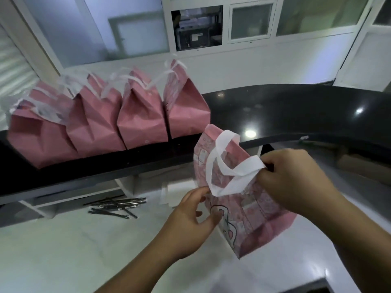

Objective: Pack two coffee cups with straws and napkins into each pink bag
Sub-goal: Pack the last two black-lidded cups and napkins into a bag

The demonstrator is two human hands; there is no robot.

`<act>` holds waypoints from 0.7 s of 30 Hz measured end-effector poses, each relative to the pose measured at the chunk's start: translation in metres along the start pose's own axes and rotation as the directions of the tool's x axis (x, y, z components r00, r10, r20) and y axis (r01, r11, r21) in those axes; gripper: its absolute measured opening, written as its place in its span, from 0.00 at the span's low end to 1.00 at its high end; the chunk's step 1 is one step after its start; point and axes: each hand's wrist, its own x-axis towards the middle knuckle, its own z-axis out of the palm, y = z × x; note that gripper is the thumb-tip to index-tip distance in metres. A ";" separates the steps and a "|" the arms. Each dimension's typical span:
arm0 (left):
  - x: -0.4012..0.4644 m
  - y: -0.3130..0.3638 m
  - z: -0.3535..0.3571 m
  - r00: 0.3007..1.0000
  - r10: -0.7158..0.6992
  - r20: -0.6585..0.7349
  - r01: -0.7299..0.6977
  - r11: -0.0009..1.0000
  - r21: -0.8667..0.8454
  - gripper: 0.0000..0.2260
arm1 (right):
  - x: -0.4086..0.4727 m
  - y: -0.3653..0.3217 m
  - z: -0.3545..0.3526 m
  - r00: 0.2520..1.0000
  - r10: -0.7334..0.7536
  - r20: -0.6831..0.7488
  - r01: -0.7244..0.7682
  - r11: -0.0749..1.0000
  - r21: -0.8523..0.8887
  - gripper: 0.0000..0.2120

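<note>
I hold a pink paper bag (249,210) with white handles, tilted above the white counter. My right hand (296,176) pinches one white handle (239,170) at the bag's top. My left hand (196,214) grips the bag's front edge near a printed drawing. Several other pink bags (139,117) with white handles stand in a row on the black raised ledge, at the back left. A pile of dark wrapped straws (118,206) lies on the white counter, left of my left hand. I see no coffee cups.
The black glossy ledge (296,115) curves across the middle, above the white counter (84,250). White napkins or paper (169,195) lie under the ledge behind my left hand. White cabinets and windows fill the background.
</note>
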 end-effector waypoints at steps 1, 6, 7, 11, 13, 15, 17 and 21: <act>0.007 0.011 0.006 1.000 -0.005 -0.003 0.005 1.000 -0.023 0.24 | 0.007 0.007 -0.006 1.000 -0.015 -0.023 0.015 1.000 -0.001 0.12; 0.048 0.055 0.019 0.999 0.038 -0.010 -0.039 0.997 -0.061 0.25 | 0.038 0.029 -0.030 0.991 -0.058 -0.124 0.060 0.998 0.010 0.15; 0.057 0.061 0.020 0.998 0.056 -0.008 -0.056 0.997 -0.047 0.25 | 0.045 0.032 -0.034 0.986 -0.063 -0.151 0.066 0.998 0.017 0.17; 0.092 0.077 0.023 0.991 0.132 -0.020 -0.132 0.991 -0.002 0.33 | 0.077 0.038 -0.048 0.975 -0.067 -0.210 0.072 0.997 0.013 0.19; 0.111 0.082 0.023 0.991 0.132 -0.030 -0.132 0.991 0.008 0.37 | 0.097 0.041 -0.053 0.971 -0.052 -0.233 0.061 0.998 0.029 0.20; 0.129 0.087 0.021 0.993 0.110 -0.034 -0.110 0.994 0.015 0.40 | 0.122 0.044 -0.057 0.964 -0.035 -0.263 0.047 0.998 0.039 0.21; 0.147 0.094 0.017 0.995 0.095 -0.032 -0.095 0.995 0.010 0.32 | 0.152 0.045 -0.059 0.959 -0.027 -0.283 0.042 0.998 0.049 0.20; 0.195 0.091 0.014 0.994 0.066 -0.083 -0.065 0.998 0.016 0.25 | 0.221 0.048 -0.054 0.963 0.008 -0.269 0.014 0.997 0.078 0.18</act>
